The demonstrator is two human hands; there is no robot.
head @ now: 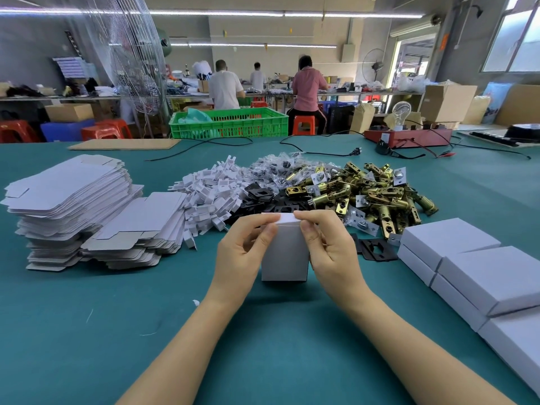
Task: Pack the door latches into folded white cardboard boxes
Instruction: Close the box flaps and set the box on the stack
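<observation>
A white cardboard box [285, 252] is stood upright on the green table [87, 331] and pinched at its top flap by the left hand [244, 255] and the right hand [330, 252]. Closed white boxes [467, 267] are stacked to the right. Just behind, black strike plates [377, 249], brass door latches [377, 194], white inserts [210, 197] and flat box blanks [70, 206] are heaped. Farther off, a green crate [230, 124] is seen.
</observation>
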